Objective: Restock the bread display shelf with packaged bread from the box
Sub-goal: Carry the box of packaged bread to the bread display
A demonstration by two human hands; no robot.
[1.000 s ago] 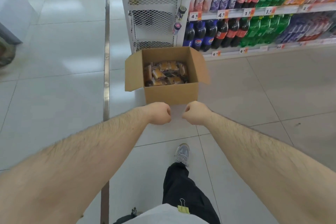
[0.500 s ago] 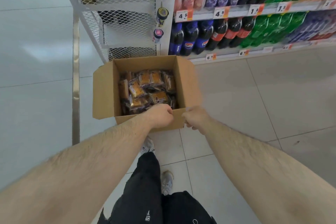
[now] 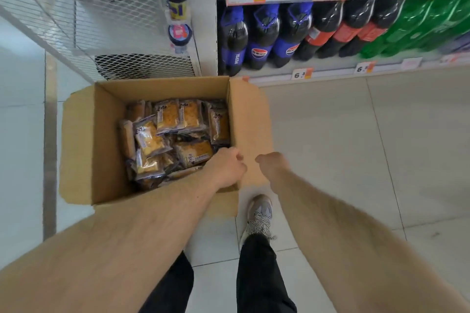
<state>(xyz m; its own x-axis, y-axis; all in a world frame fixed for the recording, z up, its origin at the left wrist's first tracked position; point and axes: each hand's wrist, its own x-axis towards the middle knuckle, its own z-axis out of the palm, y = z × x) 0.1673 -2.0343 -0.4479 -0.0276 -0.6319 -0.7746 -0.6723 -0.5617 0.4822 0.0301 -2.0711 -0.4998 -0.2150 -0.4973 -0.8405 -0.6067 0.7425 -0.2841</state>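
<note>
An open cardboard box stands on the tiled floor, its flaps folded outward. Several clear packets of golden bread lie piled inside. My left hand is a closed fist over the box's near right corner, just above the packets, holding nothing. My right hand is also fisted, a short gap to the right, in front of the box's right flap. No bread display shelf shows in view.
A drinks shelf with cola and green soda bottles runs along the back right. A white wire-mesh rack stands behind the box. My right shoe is planted beside the box's near right corner. Bare floor tiles spread to the right.
I have walked up to the box, which now lies much nearer and larger. Both fists stayed closed and now reach over the box's near right corner.
</note>
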